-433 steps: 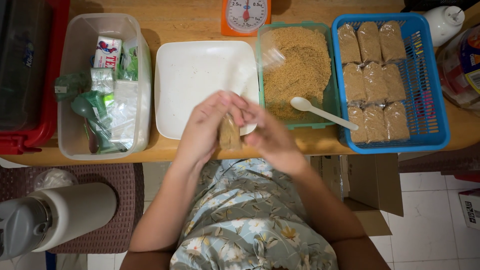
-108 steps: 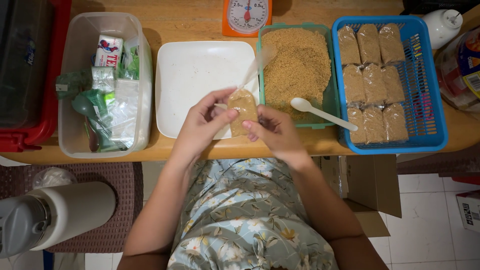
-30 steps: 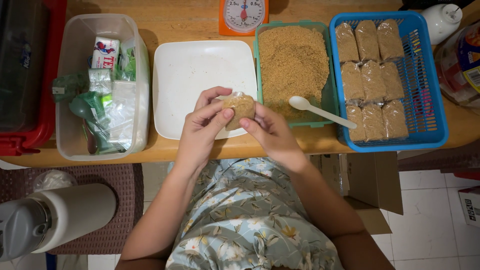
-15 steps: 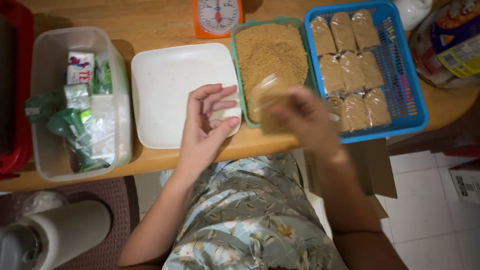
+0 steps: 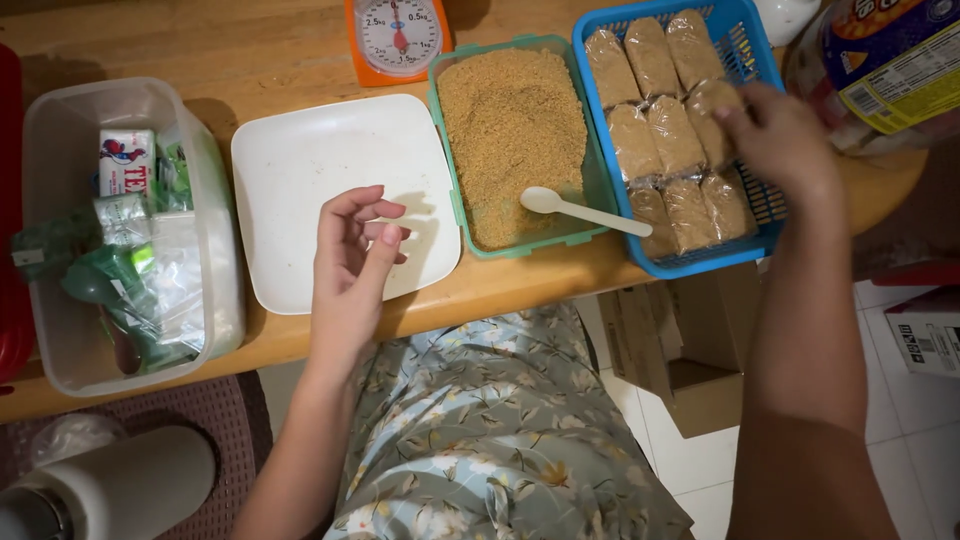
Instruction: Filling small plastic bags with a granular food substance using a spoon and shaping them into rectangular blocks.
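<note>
My left hand (image 5: 350,270) hovers over the near edge of an empty white square plate (image 5: 290,170), fingers loosely apart and holding nothing. My right hand (image 5: 785,140) reaches into the blue basket (image 5: 700,262), its fingertips pinched on a clear packet of brown crumbs (image 5: 712,100) that lies among several similar filled packets (image 5: 650,60). Between plate and basket stands a green tray (image 5: 443,150) full of loose brown crumbs (image 5: 510,130), with a white plastic spoon (image 5: 585,210) resting across its near right corner.
An orange kitchen scale (image 5: 398,35) stands behind the plate. A clear tub (image 5: 225,230) of small wrapped items sits at the left, a printed bag (image 5: 890,60) at the far right. A cardboard box (image 5: 680,340) lies on the floor below the table edge.
My right hand carried the filled packet from in front of me to the right, into the blue basket. My left hand let go and stayed over the plate. The camera turned right.
</note>
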